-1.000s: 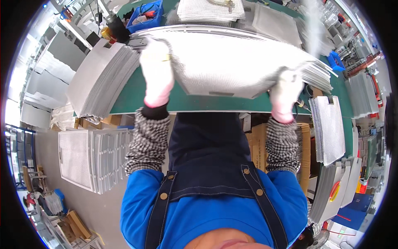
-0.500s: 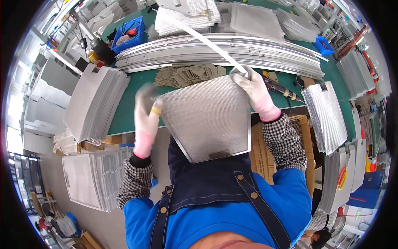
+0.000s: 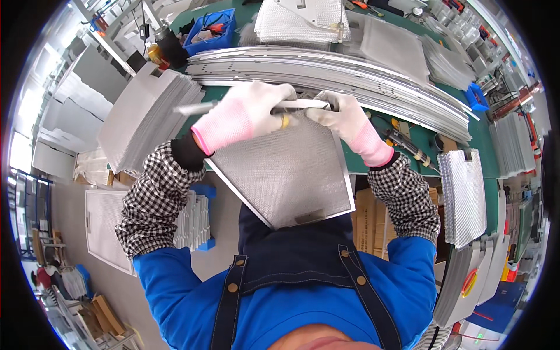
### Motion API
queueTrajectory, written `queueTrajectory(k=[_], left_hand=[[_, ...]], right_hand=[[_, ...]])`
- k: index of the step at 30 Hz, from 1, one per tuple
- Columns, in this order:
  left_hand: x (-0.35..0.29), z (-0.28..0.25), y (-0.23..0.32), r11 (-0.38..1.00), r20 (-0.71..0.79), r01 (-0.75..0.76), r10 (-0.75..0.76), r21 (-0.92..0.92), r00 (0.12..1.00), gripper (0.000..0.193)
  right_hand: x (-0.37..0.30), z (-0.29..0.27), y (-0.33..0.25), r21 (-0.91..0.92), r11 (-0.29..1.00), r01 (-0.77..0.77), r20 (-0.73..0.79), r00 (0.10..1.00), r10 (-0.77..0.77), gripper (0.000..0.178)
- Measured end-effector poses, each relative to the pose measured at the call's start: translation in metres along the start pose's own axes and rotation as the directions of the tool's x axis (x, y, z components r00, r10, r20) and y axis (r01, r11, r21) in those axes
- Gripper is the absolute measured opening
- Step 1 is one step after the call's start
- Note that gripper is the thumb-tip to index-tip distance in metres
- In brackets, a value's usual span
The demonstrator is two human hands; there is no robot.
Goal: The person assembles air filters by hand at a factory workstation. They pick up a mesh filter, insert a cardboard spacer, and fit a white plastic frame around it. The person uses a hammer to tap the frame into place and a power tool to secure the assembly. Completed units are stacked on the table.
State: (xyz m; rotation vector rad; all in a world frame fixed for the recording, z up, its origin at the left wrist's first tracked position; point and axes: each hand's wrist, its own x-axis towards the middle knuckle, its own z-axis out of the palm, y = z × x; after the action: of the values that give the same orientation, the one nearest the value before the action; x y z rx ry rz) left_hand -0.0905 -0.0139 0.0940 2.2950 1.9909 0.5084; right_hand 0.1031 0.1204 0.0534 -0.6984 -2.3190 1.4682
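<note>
A tapered silvery mesh panel with metal edging along its sides leans against my apron, its wide unframed edge on the far side. Above that edge lies a thin metal strip, running roughly left to right. My left hand, in a white glove with a pink cuff, is closed round the strip, whose free left end sticks out past the wrist. At the panel's far right corner, my right hand pinches the strip's right end. My left hand hides part of the strip and the panel's far left corner.
Long metal strips are piled across the green table behind. A power screwdriver lies right of my right hand. Stacked panels stand left and right. A blue bin sits at the back left.
My left hand has moved from beside the panel's left edge up onto the strip. The strip, formerly slanting away from my right hand, now lies along the panel's far edge.
</note>
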Motion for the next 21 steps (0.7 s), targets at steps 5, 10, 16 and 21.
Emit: queueTrajectory(k=[5,10,16,21], left_hand=[[-0.009,0.031,-0.005,0.913,0.049,0.138,-0.129,-0.385,0.99,0.032],[-0.011,0.039,-0.006,0.948,0.03,0.021,-0.012,-0.317,0.999,0.03],[-0.021,0.033,-0.008,0.964,0.151,0.02,0.021,-0.265,0.988,0.028],[0.004,0.039,0.008,0.926,0.194,-0.014,0.093,-0.377,0.977,0.031]], right_hand=[[0.003,-0.004,-0.001,-0.137,0.961,0.239,0.091,0.969,-0.228,0.034],[-0.006,-0.04,-0.007,-0.256,0.938,0.235,0.319,0.936,-0.148,0.034],[-0.032,-0.088,0.012,-0.56,0.823,0.089,0.364,0.919,0.148,0.029],[-0.035,-0.038,0.004,-0.513,0.729,0.453,0.335,0.887,-0.316,0.036]])
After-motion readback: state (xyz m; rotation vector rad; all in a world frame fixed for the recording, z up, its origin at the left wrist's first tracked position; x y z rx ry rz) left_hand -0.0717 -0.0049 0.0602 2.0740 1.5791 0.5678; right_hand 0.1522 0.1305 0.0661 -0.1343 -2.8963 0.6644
